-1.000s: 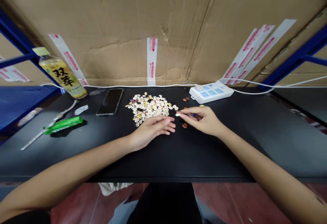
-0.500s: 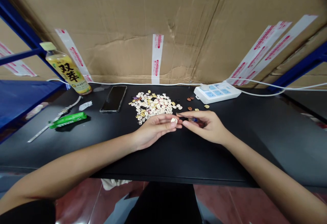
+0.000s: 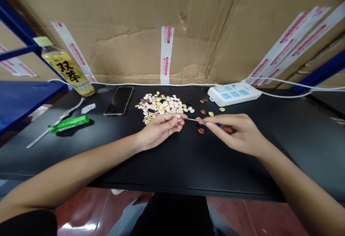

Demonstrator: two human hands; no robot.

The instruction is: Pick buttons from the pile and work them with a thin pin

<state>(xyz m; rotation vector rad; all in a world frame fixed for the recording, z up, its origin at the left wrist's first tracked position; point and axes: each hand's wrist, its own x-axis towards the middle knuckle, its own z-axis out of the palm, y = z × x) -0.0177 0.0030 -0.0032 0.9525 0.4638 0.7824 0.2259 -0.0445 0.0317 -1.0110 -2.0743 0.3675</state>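
Between thumb and fingers, my left hand (image 3: 160,130) pinches a small white button-like piece (image 3: 178,118) just in front of the pile. My right hand (image 3: 237,132) grips a thin metal tool (image 3: 196,120), whose tip reaches the white piece; part of its blue handle shows among the fingers. Behind my left hand lies the pile of small oval pieces (image 3: 164,105), mostly white with some yellow and dark ones. Several brown pieces (image 3: 201,131) and two yellow pieces (image 3: 211,114) lie apart from the pile, near my right hand.
A phone (image 3: 119,101) lies left of the pile. Farther left are a drink bottle (image 3: 67,70), a green packet (image 3: 70,124), a wristwatch (image 3: 60,119) and a paper scrap (image 3: 88,108). A white power strip (image 3: 234,94) with a cable sits at the back right.
My right hand has moved right, away from my left hand, and the tool's metal shaft now shows between them. The view has shifted slightly. Brown pieces near my right hand have come into sight.
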